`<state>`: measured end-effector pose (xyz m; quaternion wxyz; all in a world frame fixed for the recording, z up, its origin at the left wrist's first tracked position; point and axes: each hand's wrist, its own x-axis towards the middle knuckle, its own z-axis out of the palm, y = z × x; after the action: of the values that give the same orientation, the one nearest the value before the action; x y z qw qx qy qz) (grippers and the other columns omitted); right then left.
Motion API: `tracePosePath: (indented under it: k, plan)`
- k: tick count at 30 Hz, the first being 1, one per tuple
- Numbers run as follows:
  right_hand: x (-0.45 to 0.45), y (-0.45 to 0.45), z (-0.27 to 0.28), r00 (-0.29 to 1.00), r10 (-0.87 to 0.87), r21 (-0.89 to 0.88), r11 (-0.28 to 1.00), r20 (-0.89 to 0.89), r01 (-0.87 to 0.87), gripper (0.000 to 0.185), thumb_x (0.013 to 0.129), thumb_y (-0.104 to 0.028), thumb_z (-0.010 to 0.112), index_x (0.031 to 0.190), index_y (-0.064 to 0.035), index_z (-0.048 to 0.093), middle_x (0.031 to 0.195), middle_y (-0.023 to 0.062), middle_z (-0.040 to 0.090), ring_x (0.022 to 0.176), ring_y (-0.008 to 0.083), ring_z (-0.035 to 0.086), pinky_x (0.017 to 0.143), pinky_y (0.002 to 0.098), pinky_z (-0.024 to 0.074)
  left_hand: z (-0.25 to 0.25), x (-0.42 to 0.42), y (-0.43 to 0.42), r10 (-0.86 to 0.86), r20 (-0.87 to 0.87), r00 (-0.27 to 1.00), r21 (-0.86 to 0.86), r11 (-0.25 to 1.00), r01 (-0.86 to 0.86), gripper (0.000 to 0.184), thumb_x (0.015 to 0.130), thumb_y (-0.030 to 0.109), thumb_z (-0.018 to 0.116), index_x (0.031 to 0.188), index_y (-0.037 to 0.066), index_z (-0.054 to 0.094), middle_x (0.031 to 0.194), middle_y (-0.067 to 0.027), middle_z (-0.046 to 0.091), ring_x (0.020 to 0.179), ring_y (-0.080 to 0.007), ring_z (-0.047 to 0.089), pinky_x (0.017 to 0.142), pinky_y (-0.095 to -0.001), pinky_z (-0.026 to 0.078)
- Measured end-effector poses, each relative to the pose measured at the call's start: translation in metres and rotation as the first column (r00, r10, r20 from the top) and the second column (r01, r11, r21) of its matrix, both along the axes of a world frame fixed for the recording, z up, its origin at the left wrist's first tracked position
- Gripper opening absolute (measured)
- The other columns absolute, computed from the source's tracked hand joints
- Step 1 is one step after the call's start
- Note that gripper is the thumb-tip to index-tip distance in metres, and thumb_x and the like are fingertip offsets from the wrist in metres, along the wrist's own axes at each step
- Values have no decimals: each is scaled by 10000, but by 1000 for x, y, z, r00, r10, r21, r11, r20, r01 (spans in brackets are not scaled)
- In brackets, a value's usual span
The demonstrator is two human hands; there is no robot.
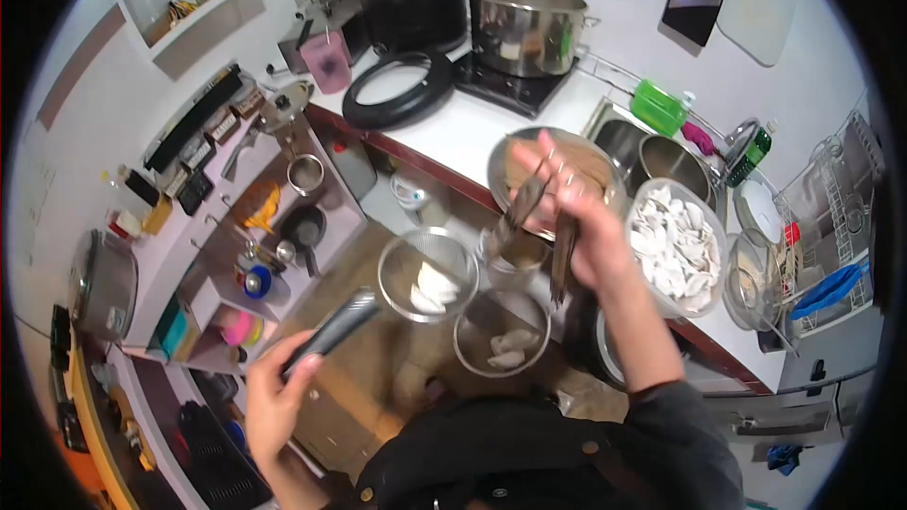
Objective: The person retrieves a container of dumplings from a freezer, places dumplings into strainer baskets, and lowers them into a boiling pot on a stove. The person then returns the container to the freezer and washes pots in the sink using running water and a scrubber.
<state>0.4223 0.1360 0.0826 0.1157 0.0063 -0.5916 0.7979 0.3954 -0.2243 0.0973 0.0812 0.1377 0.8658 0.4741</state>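
Observation:
My left hand is closed round the black handle of a mesh strainer, held out over the floor. Several smooth white pieces lie in its basket. My right hand grips a pair of dark metal tongs, whose two arms spread apart and point downward. Below the strainer is a round metal bowl with a few pale pieces inside. Beside my right wrist, a white tub is heaped with white folded pieces that look like dumplings. Partly behind my right hand lies a round metal tray with something brown on it.
A large steel pot stands on a black cooktop. Left of it are a black cooker and a black ring-shaped lid. The sink and a dish rack are on the right. Shelves with utensils run along the left.

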Motion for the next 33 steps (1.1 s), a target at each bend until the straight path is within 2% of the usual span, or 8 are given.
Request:
tracePosePath:
  k: [3, 4, 5, 9, 16, 17, 20, 33]
  plan:
    - [-69, 8, 62, 980, -87, 7, 996, -179, 90, 666, 905, -270, 419, 1455, -26, 134, 1461, 145, 309, 1060, 319, 568, 862, 422, 508, -5, -42, -67, 122, -8, 993, 102, 987, -120, 361, 854, 217, 639, 1109, -36, 606, 780, -33, 605, 602, -62, 461, 530, -199, 366]
    - [-94, 14, 84, 952, -141, -158, 982, -271, 100, 574, 902, -290, 494, 1364, -11, 298, 1405, 129, 379, 722, 134, 572, 637, 343, 589, -4, -52, -83, 171, 35, 985, 119, 978, -174, 368, 857, 222, 636, 1116, -38, 601, 782, -34, 605, 597, -55, 452, 526, -193, 357]
    - [-117, 38, 101, 941, -132, 16, 989, -311, 144, 531, 930, -339, 377, 1335, -1, 320, 1432, 148, 357, 1010, 342, 589, 750, 451, 553, -3, -64, -96, 218, 76, 973, 133, 965, -227, 376, 861, 227, 633, 1122, -40, 597, 783, -36, 605, 593, -48, 444, 522, -187, 348]
    - [-199, 94, 206, 833, -400, 15, 899, -383, 439, 415, 908, -354, 466, 1202, -63, 435, 1248, 91, 551, 971, 283, 588, 783, 477, 502, -23, -117, -119, 207, 42, 977, 223, 952, -211, 358, 878, 218, 610, 1143, -21, 589, 762, -34, 610, 557, -39, 420, 496, -192, 322]
    - [-352, 254, 298, 569, -584, 126, 625, -578, 770, 830, 731, -565, 576, 1395, -118, 357, 1449, 133, 259, 1274, 309, 300, 999, 539, 278, -45, -212, -92, 295, -1, 956, 255, 924, -285, 348, 874, 224, 615, 1138, -1, 599, 762, -14, 609, 548, -24, 403, 487, -181, 299]
    - [-362, 265, 300, 648, -524, 149, 703, -553, 695, 925, 709, -575, 609, 1445, -129, 270, 1514, 102, 154, 1317, 290, 227, 1054, 525, 169, -45, -227, -87, 289, 8, 957, 252, 926, -282, 355, 877, 237, 613, 1142, 2, 597, 762, -12, 607, 558, -24, 412, 489, -180, 303]
    - [-412, 363, 297, 563, -511, 73, 695, -649, 715, 535, 871, -365, 549, 1308, -94, 399, 1298, 49, 512, 1108, 225, 506, 879, 447, 424, -50, -272, -66, 357, 19, 934, 253, 902, -350, 357, 884, 248, 602, 1144, 4, 595, 765, -11, 604, 564, -28, 419, 490, -180, 306]
    - [-428, 418, 109, 624, -750, 15, 637, -221, 771, 697, 786, -437, 637, 1352, -109, 396, 1354, 57, 386, 1204, 194, 363, 931, 441, 355, -19, -446, 67, 183, 5, 983, 228, 957, -179, 375, 868, 206, 610, 1160, -27, 578, 764, -23, 611, 583, -27, 421, 515, -174, 320]
